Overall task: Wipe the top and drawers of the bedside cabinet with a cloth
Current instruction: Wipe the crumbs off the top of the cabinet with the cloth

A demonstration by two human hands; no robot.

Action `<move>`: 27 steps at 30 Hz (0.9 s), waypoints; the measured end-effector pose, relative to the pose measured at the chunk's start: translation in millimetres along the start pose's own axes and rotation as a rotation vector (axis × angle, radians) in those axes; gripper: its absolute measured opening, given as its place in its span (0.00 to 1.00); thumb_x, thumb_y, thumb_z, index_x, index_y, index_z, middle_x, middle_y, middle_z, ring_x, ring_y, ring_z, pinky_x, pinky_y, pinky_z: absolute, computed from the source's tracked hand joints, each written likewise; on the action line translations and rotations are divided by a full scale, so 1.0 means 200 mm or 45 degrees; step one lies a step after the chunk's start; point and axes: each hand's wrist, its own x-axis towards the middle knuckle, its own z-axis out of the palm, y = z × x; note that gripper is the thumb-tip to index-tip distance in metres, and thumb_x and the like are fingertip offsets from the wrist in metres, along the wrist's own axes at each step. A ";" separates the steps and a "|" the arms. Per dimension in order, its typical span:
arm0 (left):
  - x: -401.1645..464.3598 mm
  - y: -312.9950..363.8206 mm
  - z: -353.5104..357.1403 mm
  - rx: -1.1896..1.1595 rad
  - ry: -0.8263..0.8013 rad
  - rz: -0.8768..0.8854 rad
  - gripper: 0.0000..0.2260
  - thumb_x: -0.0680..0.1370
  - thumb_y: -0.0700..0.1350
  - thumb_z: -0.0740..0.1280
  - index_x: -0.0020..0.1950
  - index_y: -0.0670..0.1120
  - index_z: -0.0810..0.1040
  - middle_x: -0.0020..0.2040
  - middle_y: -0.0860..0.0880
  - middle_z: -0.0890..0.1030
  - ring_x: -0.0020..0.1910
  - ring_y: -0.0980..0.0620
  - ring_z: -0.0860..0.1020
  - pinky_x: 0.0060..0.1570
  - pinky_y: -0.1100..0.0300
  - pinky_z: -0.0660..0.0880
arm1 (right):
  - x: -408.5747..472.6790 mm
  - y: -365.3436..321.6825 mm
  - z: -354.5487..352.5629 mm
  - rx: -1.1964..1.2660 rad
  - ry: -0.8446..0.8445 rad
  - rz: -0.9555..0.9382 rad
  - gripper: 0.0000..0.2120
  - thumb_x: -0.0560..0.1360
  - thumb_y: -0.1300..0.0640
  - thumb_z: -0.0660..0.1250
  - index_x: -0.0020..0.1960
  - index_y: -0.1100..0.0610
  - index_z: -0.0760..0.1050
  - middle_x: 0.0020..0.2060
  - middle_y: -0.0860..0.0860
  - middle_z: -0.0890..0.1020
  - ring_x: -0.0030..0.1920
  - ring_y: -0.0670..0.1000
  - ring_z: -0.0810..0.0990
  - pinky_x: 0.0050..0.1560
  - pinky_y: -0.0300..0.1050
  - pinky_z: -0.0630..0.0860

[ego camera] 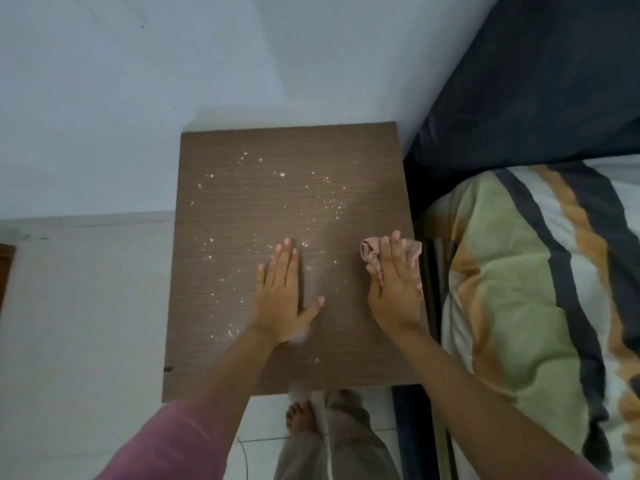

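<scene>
The brown wood-grain top of the bedside cabinet [242, 209] fills the middle of the view, seen from straight above. Pale crumbs [263, 174] are scattered over its far and middle parts. My left hand [282, 292] lies flat on the top, palm down, fingers together and thumb out, holding nothing. My right hand [394, 289] presses a small pinkish cloth [372, 252] against the top near the right edge; the cloth bunches out past my fingertips. The drawers are hidden below the top.
A bed with a striped green, orange and grey blanket [526, 289] and a dark pillow [536, 81] stands close on the right. A white wall [138, 81] runs behind and to the left. My bare foot [301, 415] stands on pale floor tiles below the front edge.
</scene>
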 end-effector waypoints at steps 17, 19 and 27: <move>0.77 -0.26 -0.09 0.102 0.150 -0.258 0.36 0.77 0.60 0.47 0.75 0.35 0.44 0.76 0.38 0.42 0.75 0.43 0.39 0.72 0.46 0.42 | 1.21 -0.06 0.23 -0.276 -0.238 0.069 0.29 0.80 0.44 0.48 0.77 0.54 0.47 0.76 0.61 0.43 0.76 0.60 0.39 0.72 0.58 0.35; 0.77 -0.26 -0.09 0.095 0.140 -0.250 0.36 0.77 0.59 0.47 0.75 0.35 0.44 0.76 0.38 0.41 0.75 0.43 0.39 0.72 0.46 0.43 | 1.21 -0.05 0.26 -0.378 -0.277 0.079 0.30 0.79 0.41 0.47 0.77 0.51 0.43 0.76 0.58 0.39 0.75 0.57 0.35 0.68 0.58 0.29; 0.77 -0.26 -0.10 0.105 0.103 -0.276 0.36 0.77 0.59 0.48 0.75 0.36 0.45 0.76 0.38 0.42 0.75 0.43 0.39 0.72 0.47 0.43 | 1.22 -0.01 0.25 -0.426 -0.246 0.071 0.27 0.78 0.45 0.45 0.77 0.45 0.45 0.77 0.52 0.41 0.76 0.55 0.36 0.69 0.61 0.32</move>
